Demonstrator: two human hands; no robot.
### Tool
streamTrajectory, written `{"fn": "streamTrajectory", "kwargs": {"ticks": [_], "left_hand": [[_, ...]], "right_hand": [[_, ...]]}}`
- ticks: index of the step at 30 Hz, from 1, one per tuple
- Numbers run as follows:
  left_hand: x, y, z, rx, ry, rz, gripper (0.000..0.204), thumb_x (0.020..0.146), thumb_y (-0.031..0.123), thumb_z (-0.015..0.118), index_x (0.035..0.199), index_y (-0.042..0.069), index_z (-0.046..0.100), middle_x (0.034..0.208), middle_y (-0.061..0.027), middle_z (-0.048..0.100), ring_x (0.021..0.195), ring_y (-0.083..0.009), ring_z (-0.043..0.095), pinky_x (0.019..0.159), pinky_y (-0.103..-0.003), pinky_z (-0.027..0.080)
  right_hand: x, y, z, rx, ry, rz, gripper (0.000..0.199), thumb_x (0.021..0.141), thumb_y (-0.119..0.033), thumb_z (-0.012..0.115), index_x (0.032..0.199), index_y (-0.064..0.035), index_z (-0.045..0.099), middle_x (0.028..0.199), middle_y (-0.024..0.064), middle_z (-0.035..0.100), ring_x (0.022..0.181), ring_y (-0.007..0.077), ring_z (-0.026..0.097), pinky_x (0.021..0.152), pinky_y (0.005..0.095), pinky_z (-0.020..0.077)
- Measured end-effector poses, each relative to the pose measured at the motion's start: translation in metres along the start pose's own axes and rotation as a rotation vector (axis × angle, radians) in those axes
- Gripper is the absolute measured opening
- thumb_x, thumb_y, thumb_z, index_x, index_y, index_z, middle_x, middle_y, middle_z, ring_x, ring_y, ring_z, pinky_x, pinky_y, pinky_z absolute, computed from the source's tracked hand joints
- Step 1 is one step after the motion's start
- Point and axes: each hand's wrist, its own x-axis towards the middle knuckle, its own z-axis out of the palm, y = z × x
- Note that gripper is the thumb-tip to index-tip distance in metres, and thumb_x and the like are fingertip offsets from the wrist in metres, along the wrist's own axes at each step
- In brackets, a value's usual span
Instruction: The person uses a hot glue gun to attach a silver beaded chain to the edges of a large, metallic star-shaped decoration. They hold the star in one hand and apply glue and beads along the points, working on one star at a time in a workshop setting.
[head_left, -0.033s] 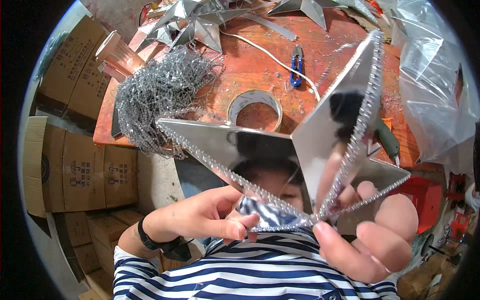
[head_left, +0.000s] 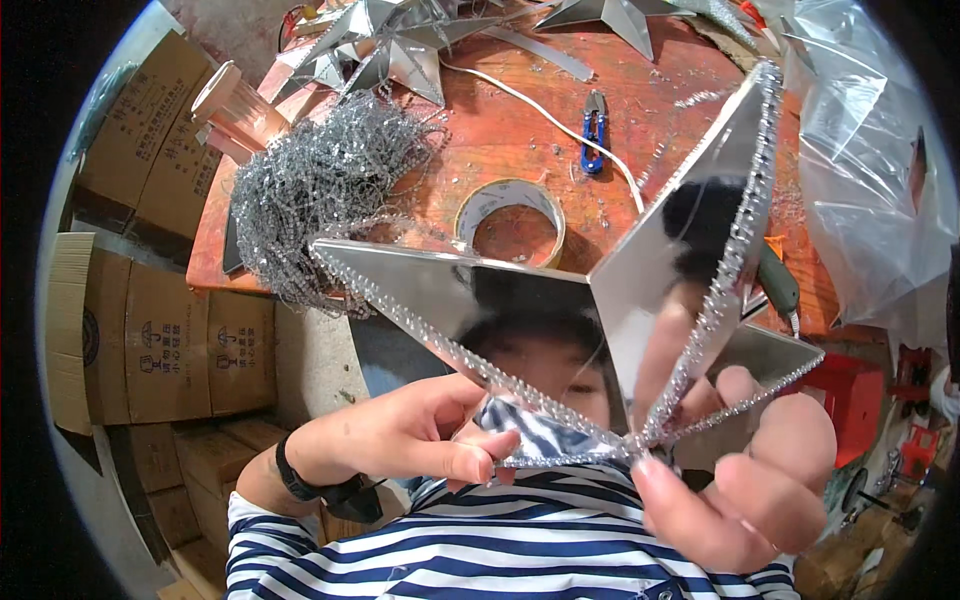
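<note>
Left hand (head_left: pixel 400 440): thumb and fingertips pinched on the lower edge of a mirrored star (head_left: pixel 560 300), at its beaded silver trim (head_left: pixel 420 325). Right hand (head_left: pixel 750 480): fingers closed around the star's lower point from behind and below.

Star: glossy, faceted, sharp-pointed, held up close above a striped shirt (head_left: pixel 500 550); the ridges carry the bead trim.

Beyond: orange-red worktable (head_left: pixel 520 130) with a tangled heap of silver bead chain (head_left: pixel 310 190), tape roll (head_left: pixel 510 215), blue snips (head_left: pixel 593 130), white cord (head_left: pixel 540 115), finished stars (head_left: pixel 390 40) at the far edge. Clear plastic bags (head_left: pixel 870 180) right; cardboard boxes (head_left: pixel 170 340) left.

Matches the earlier frame; nothing has shifted.
</note>
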Motion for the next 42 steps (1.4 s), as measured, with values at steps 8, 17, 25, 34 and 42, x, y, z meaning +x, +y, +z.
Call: {"fn": "streamTrajectory", "kwargs": {"ticks": [8, 17, 25, 34, 42], "left_hand": [[0.002, -0.001, 0.001, -0.035, 0.048, 0.044, 0.056, 0.091, 0.034, 0.061, 0.129, 0.000, 0.038, 0.093, -0.0080, 0.061, 0.066, -0.0065, 0.054, 0.054, -0.018, 0.045], [-0.001, 0.001, 0.003, -0.018, 0.096, -0.019, 0.063, 0.087, 0.038, 0.065, 0.130, 0.001, 0.038, 0.093, -0.0086, 0.060, 0.069, -0.0068, 0.056, 0.055, -0.017, 0.046], [-0.001, 0.001, 0.002, -0.043, 0.062, -0.031, 0.063, 0.087, 0.036, 0.066, 0.130, -0.001, 0.038, 0.100, -0.0048, 0.052, 0.096, -0.0150, 0.060, 0.059, -0.020, 0.050], [-0.002, -0.003, 0.002, -0.027, 0.073, -0.006, 0.059, 0.087, 0.028, 0.068, 0.128, -0.003, 0.039, 0.101, -0.0029, 0.053, 0.097, -0.0140, 0.059, 0.082, -0.027, 0.050], [0.001, 0.004, 0.009, -0.102, 0.070, 0.006, 0.067, 0.087, 0.033, 0.066, 0.135, 0.000, 0.033, 0.098, -0.0064, 0.056, 0.080, -0.0077, 0.055, 0.068, -0.021, 0.048]], "right_hand": [[0.014, -0.002, -0.042, 0.004, -0.371, -0.018, 0.032, 0.078, -0.049, 0.063, 0.083, -0.0194, 0.052, 0.094, -0.0022, 0.055, 0.083, 0.0205, 0.039, 0.056, 0.0331, 0.0304], [0.008, 0.004, -0.021, 0.047, -0.294, -0.003, 0.041, 0.080, -0.054, 0.060, 0.084, -0.0169, 0.044, 0.099, 0.0004, 0.067, 0.093, 0.0203, 0.039, 0.058, 0.0294, 0.0332], [0.014, 0.003, -0.023, 0.032, -0.327, -0.042, 0.042, 0.079, -0.055, 0.059, 0.081, -0.0159, 0.043, 0.096, 0.0004, 0.067, 0.084, 0.0183, 0.038, 0.059, 0.0287, 0.0326], [0.010, 0.003, -0.015, -0.033, -0.256, -0.096, 0.044, 0.079, -0.059, 0.054, 0.077, -0.0161, 0.042, 0.093, -0.0018, 0.066, 0.079, 0.0167, 0.037, 0.060, 0.0298, 0.0288], [0.018, -0.006, -0.027, -0.179, -0.402, -0.079, 0.042, 0.084, -0.058, 0.051, 0.081, -0.0165, 0.044, 0.099, 0.0003, 0.068, 0.082, 0.0164, 0.038, 0.063, 0.0301, 0.0302]]}}
